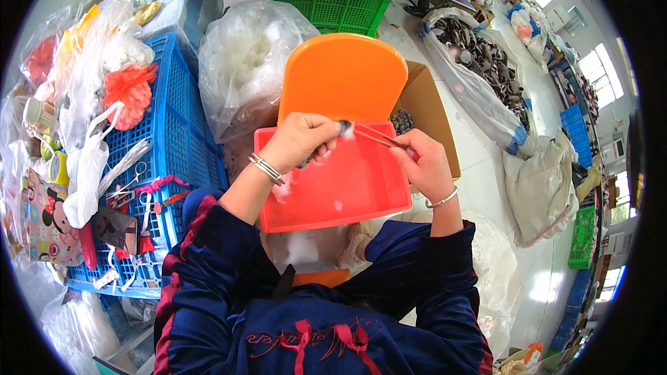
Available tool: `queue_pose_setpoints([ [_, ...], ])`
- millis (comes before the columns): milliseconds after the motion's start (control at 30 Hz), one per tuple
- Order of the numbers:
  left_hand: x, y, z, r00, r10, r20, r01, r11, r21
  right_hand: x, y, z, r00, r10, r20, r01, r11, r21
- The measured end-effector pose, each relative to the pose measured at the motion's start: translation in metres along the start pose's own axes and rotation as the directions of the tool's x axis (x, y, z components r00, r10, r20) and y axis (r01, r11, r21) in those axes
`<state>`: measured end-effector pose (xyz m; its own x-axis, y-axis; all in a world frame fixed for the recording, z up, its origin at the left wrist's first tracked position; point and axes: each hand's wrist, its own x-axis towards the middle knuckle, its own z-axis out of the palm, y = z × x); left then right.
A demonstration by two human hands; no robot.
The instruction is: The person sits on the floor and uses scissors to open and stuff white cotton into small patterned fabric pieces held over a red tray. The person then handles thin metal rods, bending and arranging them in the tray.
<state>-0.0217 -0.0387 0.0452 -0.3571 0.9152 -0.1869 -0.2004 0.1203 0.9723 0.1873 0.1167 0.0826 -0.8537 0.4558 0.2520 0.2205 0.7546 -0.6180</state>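
My left hand (303, 142) pinches a small dark grey and white fabric piece (344, 127) between thumb and fingers. White fluff (348, 132) shows at its end. In my right hand (424, 160) is a pair of metal tweezers (376, 136), tips pointing left at the fluff. Both hands are above a shallow red plastic bin (326, 221), which sits in front of my lap. A few white tufts (338, 205) lie in the bin. The fingers of my left hand partly hide the fabric piece.
An orange stool (344, 76) stands just beyond the bin, with a cardboard box (434, 121) to its right. A clear bag of white stuffing (246, 55) is at the far left. Blue crates (170, 97) hold bags and scissors. Right lies a sack of dark pieces (479, 62).
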Motion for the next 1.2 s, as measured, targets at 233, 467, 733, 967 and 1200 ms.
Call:
queue_pose_setpoints([
  [233, 0.001, -0.001, 0.007, 1.000, -0.020, -0.004, 0.018, 0.938, -0.347, -0.002, -0.001, 0.015, 1.000, 0.020, -0.018, -0.017, 0.987, 0.161],
  [467, 0.001, -0.006, 0.009, 0.999, -0.005, 0.033, 0.016, 0.941, -0.338, 0.001, -0.006, 0.018, 0.993, -0.053, -0.109, 0.065, 0.992, 0.109],
  [733, -0.005, 0.007, 0.015, 0.998, -0.063, 0.007, 0.063, 0.980, -0.190, 0.000, -0.008, 0.011, 0.989, -0.103, -0.107, 0.104, 0.995, 0.008],
  [967, -0.003, -0.003, 0.009, 0.980, -0.145, 0.139, 0.122, 0.980, 0.158, -0.003, -0.009, 0.013, 0.984, -0.159, 0.075, 0.162, 0.986, -0.030],
  [1200, -0.002, -0.006, 0.010, 0.960, -0.184, 0.211, 0.162, 0.980, 0.115, -0.003, -0.012, 0.016, 0.985, -0.121, 0.124, 0.123, 0.992, -0.009],
])
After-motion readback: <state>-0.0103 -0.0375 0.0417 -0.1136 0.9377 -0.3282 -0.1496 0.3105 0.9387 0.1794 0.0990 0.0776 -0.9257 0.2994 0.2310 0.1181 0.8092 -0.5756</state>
